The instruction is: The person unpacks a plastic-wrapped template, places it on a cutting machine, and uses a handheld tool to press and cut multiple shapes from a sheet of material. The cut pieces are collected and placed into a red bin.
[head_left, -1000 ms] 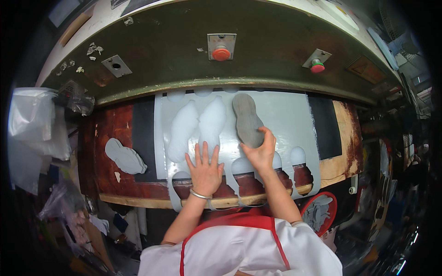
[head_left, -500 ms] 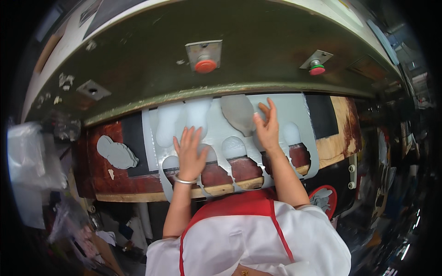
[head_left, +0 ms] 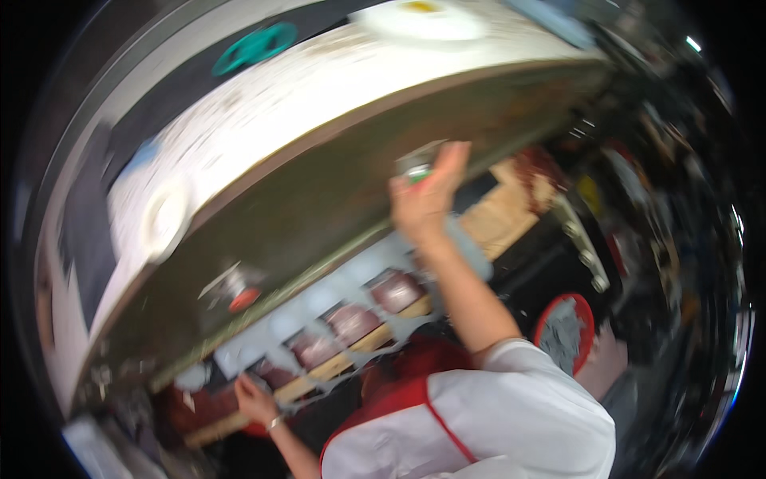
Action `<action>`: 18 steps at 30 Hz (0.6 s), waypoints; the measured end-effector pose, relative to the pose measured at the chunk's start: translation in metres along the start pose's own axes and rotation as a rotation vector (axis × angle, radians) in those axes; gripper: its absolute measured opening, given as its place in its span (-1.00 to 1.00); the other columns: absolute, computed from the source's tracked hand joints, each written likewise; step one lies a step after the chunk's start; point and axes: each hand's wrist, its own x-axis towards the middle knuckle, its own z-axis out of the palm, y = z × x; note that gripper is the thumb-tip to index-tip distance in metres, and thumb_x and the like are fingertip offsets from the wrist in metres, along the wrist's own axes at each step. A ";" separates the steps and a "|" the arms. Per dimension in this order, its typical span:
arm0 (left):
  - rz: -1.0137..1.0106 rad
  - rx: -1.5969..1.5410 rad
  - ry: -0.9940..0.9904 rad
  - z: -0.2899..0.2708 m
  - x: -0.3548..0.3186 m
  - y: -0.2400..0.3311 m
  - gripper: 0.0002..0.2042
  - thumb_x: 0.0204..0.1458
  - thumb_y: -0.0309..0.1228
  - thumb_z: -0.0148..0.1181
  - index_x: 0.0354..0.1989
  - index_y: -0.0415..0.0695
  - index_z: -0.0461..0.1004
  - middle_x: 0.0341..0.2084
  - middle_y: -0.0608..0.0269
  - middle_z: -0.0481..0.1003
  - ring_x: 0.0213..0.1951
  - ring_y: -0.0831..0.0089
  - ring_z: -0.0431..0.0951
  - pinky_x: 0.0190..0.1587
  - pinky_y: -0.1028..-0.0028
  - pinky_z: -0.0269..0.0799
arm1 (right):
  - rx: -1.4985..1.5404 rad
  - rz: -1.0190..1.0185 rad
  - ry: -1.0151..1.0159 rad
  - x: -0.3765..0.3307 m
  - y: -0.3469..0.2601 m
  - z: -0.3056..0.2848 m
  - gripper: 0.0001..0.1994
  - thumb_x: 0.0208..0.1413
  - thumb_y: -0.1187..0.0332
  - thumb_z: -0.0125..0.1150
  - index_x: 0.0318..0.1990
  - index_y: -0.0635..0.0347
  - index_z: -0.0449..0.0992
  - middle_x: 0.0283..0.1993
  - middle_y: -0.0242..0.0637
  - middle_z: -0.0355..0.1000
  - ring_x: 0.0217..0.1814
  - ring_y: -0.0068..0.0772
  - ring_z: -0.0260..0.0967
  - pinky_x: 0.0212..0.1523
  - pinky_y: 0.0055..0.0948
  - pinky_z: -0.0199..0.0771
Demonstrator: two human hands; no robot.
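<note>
A teal object (head_left: 249, 53) and white dish (head_left: 451, 29) sit up top — red bin (head_left: 589, 339) lower right.

Blur smears much — the edges (dark) bend.

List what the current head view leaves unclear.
Head view:
Button: mostly covered by the right hand; pressed or not, unclear.
Left hand: motion blur; touch or grip unclear.
Pale grey sheet: far edge hidden by the green machine beam.
Grey pieces in the red bin: too blurred to count.

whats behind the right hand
Behind the right hand show part of a square metal plate and a green-ringed silver button on the olive-green machine panel; the hand covers the rest.
</note>
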 end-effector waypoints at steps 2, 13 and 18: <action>-0.115 -0.021 0.005 0.003 0.010 -0.008 -0.63 0.22 -0.18 0.00 -0.13 -0.29 0.51 -0.26 -0.13 0.56 -0.28 0.06 0.57 -0.23 0.23 0.43 | -0.182 0.006 -0.100 -0.007 0.003 -0.004 -0.01 -0.10 0.08 0.30 0.31 0.56 -0.15 0.40 0.36 -0.32 0.46 0.38 -0.39 0.42 0.08 -0.32; 0.082 -0.045 0.000 0.005 0.005 -0.002 -0.68 0.20 -0.26 0.07 -0.31 -0.33 0.57 -0.45 -0.09 0.57 -0.39 0.07 0.56 -0.29 0.20 0.47 | -0.015 0.193 -0.526 -0.167 0.038 -0.059 -0.69 0.07 0.24 0.19 -0.16 0.31 0.43 -0.38 0.02 0.46 -0.33 0.11 0.46 -0.32 -0.04 0.46; 0.064 -0.278 -0.047 0.015 -0.012 -0.013 -0.67 0.21 -0.26 0.04 -0.27 -0.34 0.57 -0.39 -0.12 0.57 -0.32 0.04 0.56 -0.24 0.22 0.47 | -0.067 0.327 -0.686 -0.164 0.046 -0.067 -0.83 0.13 0.30 0.11 -0.32 0.23 0.41 -0.44 0.03 0.44 -0.33 0.15 0.44 -0.33 -0.04 0.44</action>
